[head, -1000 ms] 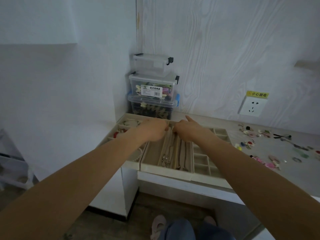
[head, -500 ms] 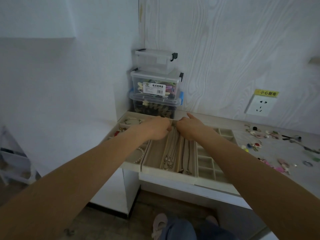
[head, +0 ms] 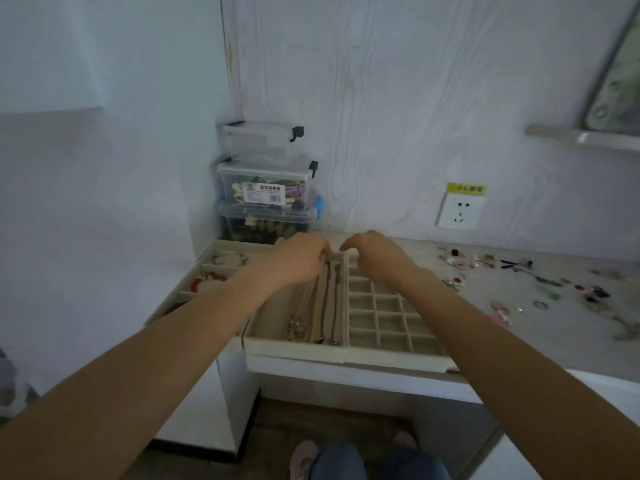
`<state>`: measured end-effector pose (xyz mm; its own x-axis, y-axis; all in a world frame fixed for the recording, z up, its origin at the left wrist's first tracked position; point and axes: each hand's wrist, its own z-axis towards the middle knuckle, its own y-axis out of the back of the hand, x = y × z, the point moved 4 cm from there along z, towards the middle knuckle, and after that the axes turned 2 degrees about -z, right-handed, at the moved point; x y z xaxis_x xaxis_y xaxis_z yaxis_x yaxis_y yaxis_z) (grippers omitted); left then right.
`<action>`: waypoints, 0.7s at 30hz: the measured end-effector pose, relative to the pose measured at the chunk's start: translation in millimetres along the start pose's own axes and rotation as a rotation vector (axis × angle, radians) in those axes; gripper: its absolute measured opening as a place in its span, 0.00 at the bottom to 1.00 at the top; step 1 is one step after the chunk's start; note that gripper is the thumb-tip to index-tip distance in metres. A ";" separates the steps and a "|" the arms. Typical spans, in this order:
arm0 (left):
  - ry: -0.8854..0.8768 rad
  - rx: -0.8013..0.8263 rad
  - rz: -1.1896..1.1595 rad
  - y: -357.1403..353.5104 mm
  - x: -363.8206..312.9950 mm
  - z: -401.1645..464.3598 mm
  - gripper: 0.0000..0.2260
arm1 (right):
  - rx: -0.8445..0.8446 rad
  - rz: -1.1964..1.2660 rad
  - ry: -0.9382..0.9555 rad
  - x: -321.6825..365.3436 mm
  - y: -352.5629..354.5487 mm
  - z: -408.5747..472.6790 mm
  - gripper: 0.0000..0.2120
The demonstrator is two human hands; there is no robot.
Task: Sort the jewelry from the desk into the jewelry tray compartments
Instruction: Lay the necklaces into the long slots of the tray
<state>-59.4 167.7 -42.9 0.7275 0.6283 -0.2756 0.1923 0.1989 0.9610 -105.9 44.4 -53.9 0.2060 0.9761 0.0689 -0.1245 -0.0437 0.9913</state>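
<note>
At the bottom centre of the frame, the person's knees in blue trousers and two light shoes [head: 304, 459] appear above the dark floor. Both forearms extend from the lower corners toward the frame centre.

The jewelry tray [head: 294, 349] sits at the front edge of the tabletop [head: 554, 320], centre frame. Its middle section holds long channels in which several necklaces [head: 327, 306] lie lengthwise. Its right section is a grid of small square compartments [head: 388, 313]. Its left section contains a red bracelet [head: 207, 280] and further pieces.

The left hand [head: 298, 261] and the right hand [head: 375, 256] meet at the far end of the necklace channels, fingers curled downward. The fingertips are hidden, so it cannot be determined whether either hand grasps anything.

Loose jewelry [head: 519, 282] is scattered across the tabletop in the right of the frame, well apart from the tray.

Behind the tray, three clear storage boxes [head: 266, 188] are stacked against the wall. A wall socket [head: 459, 211] is mounted right of centre.
</note>
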 end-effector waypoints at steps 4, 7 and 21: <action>-0.102 0.003 -0.111 -0.4 -39.3 9.7 0.17 | 0.032 0.052 -0.136 -42.5 11.2 -26.6 0.22; -0.162 0.028 -0.144 -2.1 -80.9 26.0 0.17 | 0.025 0.092 -0.242 -86.8 17.9 -48.6 0.20; -0.317 0.107 -0.229 -99.2 -270.3 149.0 0.16 | 0.010 -0.005 -0.673 -309.9 -1.6 -118.0 0.17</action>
<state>-177.0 -133.9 -60.1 0.8214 0.3107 -0.4782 0.4285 0.2172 0.8771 -284.1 -233.0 -90.1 0.7672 0.6307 0.1166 -0.1142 -0.0446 0.9925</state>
